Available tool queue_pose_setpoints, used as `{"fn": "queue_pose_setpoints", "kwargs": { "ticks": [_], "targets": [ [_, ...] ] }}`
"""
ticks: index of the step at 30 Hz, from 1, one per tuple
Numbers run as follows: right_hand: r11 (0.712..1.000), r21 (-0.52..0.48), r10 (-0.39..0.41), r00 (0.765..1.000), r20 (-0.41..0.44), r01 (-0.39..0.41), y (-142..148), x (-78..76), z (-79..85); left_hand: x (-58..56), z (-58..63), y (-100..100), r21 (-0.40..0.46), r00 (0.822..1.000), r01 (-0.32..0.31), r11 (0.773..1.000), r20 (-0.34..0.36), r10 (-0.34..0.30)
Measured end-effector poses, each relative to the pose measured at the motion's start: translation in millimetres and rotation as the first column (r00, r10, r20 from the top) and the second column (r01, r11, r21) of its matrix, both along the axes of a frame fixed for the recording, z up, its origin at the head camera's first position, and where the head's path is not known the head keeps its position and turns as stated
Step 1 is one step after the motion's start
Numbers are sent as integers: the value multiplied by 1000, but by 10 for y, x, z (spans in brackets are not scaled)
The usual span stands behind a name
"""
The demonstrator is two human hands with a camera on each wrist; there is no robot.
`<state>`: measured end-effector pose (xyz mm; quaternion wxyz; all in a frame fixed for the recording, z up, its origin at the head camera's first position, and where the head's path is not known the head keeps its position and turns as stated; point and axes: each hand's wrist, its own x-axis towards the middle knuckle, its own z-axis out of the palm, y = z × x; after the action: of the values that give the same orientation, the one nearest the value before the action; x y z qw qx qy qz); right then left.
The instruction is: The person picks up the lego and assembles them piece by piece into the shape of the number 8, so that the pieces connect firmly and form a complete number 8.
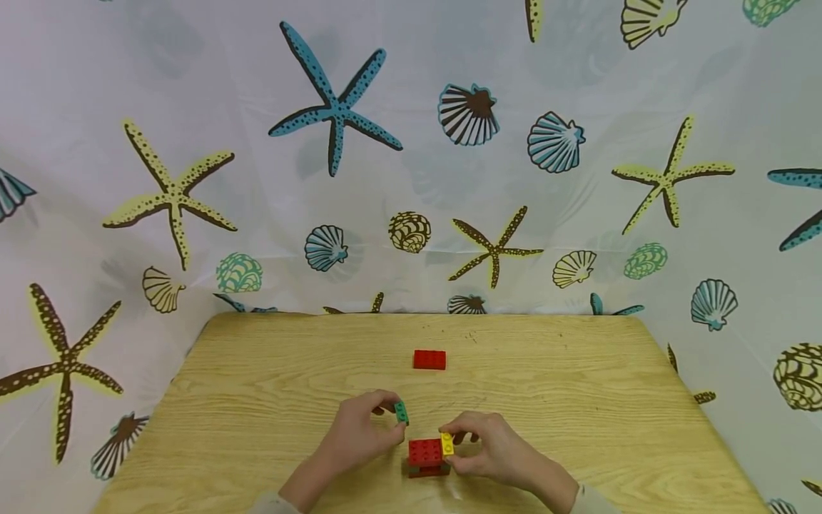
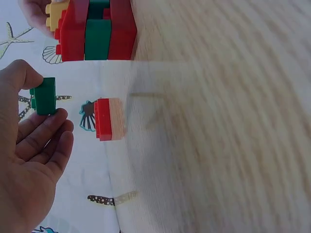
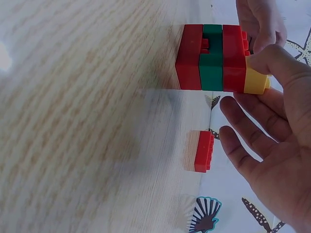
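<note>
A stack of bricks (image 1: 425, 451) stands on the table near its front, red at bottom and top with green bricks (image 3: 211, 73) between. My right hand (image 1: 489, 446) pinches a small yellow brick (image 1: 447, 444) between thumb and fingers, at the right end of the stack's top. In the right wrist view that yellow brick sits flush against the upper red brick (image 3: 234, 60). To the left of the stack, my left hand (image 1: 366, 428) pinches a small green brick (image 1: 401, 412) by its ends, held up off the table with its studs showing.
Farther back on the wooden table (image 1: 289, 357) lies a single red brick (image 1: 429, 360), studs up. A white cloth (image 1: 385, 185) printed with starfish and shells hangs behind the table and along both sides.
</note>
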<state>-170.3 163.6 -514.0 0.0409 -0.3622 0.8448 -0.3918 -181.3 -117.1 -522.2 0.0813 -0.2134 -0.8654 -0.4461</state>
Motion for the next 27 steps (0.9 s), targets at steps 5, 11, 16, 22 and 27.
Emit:
{"fn": "queue_pose_setpoints", "kwargs": {
  "ticks": [5,11,16,22,27],
  "targets": [
    [1000,2,1,1000,-1,-1,-2,2,16,84,19,11,-22,997,75,997,-35,-75],
    [1000,5,-3,1000,3,3,4,8,21,168,21,3,-20,992,126,992,-1,-126],
    [1000,-3,6,1000,-22,-6,-1,1,7,220,-7,4,-11,988,156,988,-6,-156],
    [1000,5,-5,1000,18,5,1,0,18,258,-52,17,11,983,184,983,-15,-184],
    [1000,11,-9,1000,29,9,3,3,25,275,-54,24,8,979,203,979,-9,-203]
  ]
}}
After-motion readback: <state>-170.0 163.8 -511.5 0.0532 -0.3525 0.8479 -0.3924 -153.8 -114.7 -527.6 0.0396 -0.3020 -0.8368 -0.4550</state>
